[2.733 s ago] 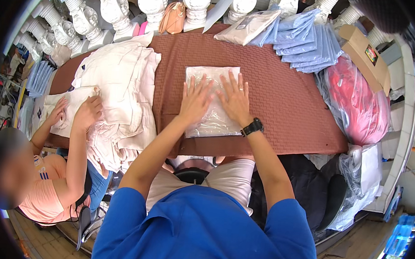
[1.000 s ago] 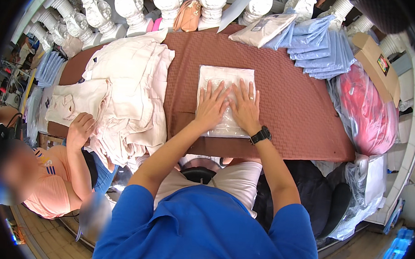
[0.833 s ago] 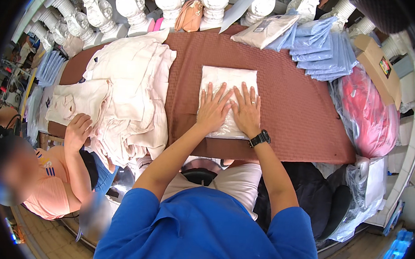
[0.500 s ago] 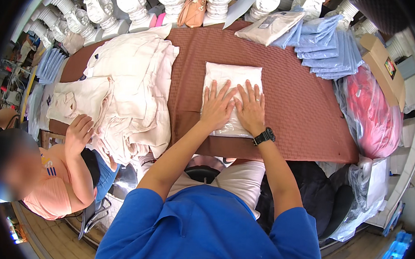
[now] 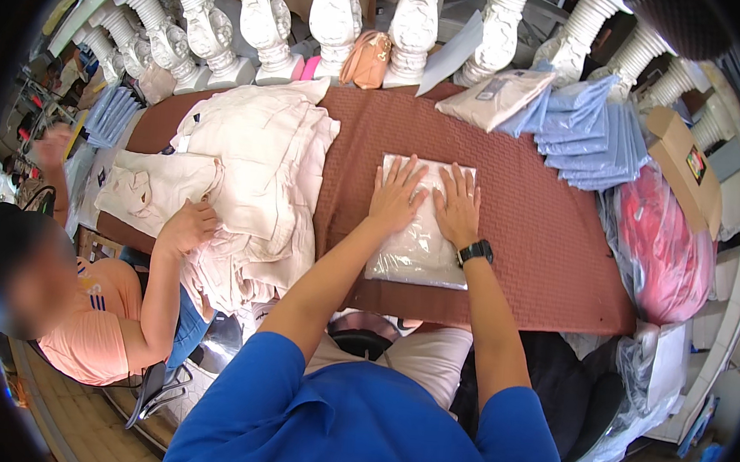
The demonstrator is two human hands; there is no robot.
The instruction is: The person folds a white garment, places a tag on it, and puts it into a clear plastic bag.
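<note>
A folded cream garment in a clear plastic bag (image 5: pixel 418 258) lies flat on the brown tablecloth (image 5: pixel 539 269) in front of me. On the far part of that bag rests my left hand (image 5: pixel 399 200), open and palm down, its fingers stretched toward the far edge. Beside it, also palm down with fingers extended, my right hand (image 5: pixel 457 210) presses on the bag's right side. A black watch (image 5: pixel 475 252) is on my right wrist. The plastic shows creases and shine below my hands.
To the left lies a pile of cream garments (image 5: pixel 260 150); a co-worker's hand (image 5: pixel 188 227) touches its near side. Blue bagged packages (image 5: pixel 595 144), a cream bagged package (image 5: pixel 495 101), a cardboard box (image 5: pixel 683 171) and a red bagged bundle (image 5: pixel 665 247) lie right. White balusters (image 5: pixel 335 18) line the back.
Both my hands have slid toward the bag's far edge. The view has shifted, so the table appears lower. The co-worker's near hand has moved right, and their other arm now shows raised.
</note>
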